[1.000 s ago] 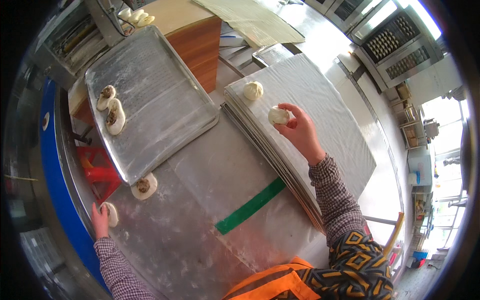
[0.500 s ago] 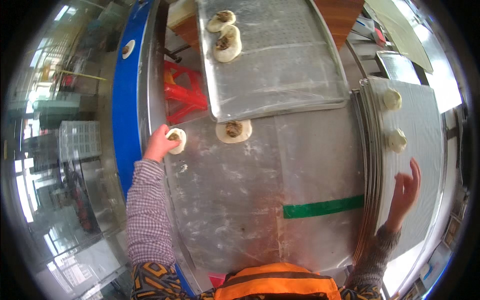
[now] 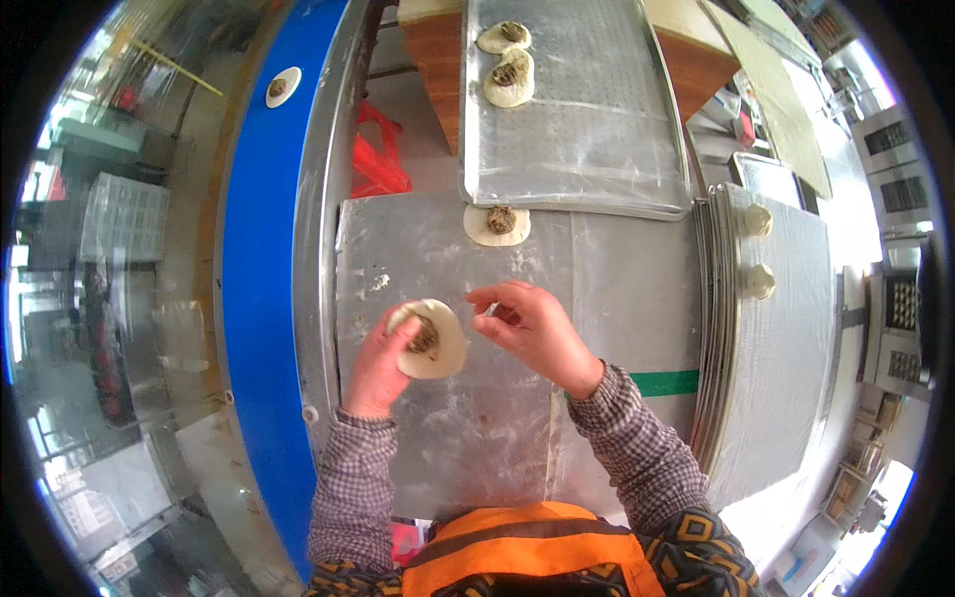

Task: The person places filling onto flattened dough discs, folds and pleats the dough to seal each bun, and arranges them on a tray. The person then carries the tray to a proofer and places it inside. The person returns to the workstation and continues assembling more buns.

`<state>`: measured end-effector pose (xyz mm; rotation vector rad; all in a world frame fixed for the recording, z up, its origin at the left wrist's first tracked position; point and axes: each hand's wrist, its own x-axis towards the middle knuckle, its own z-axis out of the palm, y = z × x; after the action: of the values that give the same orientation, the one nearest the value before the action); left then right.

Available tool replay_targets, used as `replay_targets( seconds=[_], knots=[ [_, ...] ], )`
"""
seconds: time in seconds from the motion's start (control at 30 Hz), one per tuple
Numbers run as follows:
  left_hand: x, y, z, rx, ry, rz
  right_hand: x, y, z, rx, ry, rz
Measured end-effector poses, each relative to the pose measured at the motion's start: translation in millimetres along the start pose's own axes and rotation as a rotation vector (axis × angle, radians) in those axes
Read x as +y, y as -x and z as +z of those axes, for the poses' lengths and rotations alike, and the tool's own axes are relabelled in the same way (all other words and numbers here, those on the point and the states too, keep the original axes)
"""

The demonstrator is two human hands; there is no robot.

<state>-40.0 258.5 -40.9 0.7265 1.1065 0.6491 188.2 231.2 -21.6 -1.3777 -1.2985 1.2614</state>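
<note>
A flat round dough wrapper [image 3: 446,348] with a dark minced filling in its middle rests in my left hand [image 3: 375,373], the thumb lying on the filling and the fingers under the dough. Just to the right of it hovers my right hand [image 3: 542,333], thumb and forefinger apart, other fingers curled, with nothing visible between them. Both hands are above the floured metal table [image 3: 468,428]. Beyond them, another filled wrapper [image 3: 485,227] lies flat at the edge of a metal tray [image 3: 617,129].
Two filled wrappers [image 3: 509,92] touch on the tray. At the left runs a blue conveyor belt [image 3: 264,259] carrying a filled wrapper [image 3: 283,90]. On the right, a stack of trays [image 3: 786,358] bears two closed buns [image 3: 760,282]. Green tape [image 3: 668,383] crosses the table.
My left hand has carried the filled wrapper from the table's left side toward the middle. My right hand has come from above the tray stack to beside it. The view has shifted.
</note>
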Motion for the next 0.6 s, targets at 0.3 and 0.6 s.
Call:
replay_targets(
  seconds=[0.3,0.6],
  knots=[
    [-8.3,67.2,2.4,-0.132,-0.231,0.106,-39.4,45.3,48.1,-0.144,0.497,-0.167],
    [-8.2,113.6,-14.0,-0.266,-0.437,0.110,-50.8,100.0,83.5,-0.090,0.175,0.058]
  ],
)
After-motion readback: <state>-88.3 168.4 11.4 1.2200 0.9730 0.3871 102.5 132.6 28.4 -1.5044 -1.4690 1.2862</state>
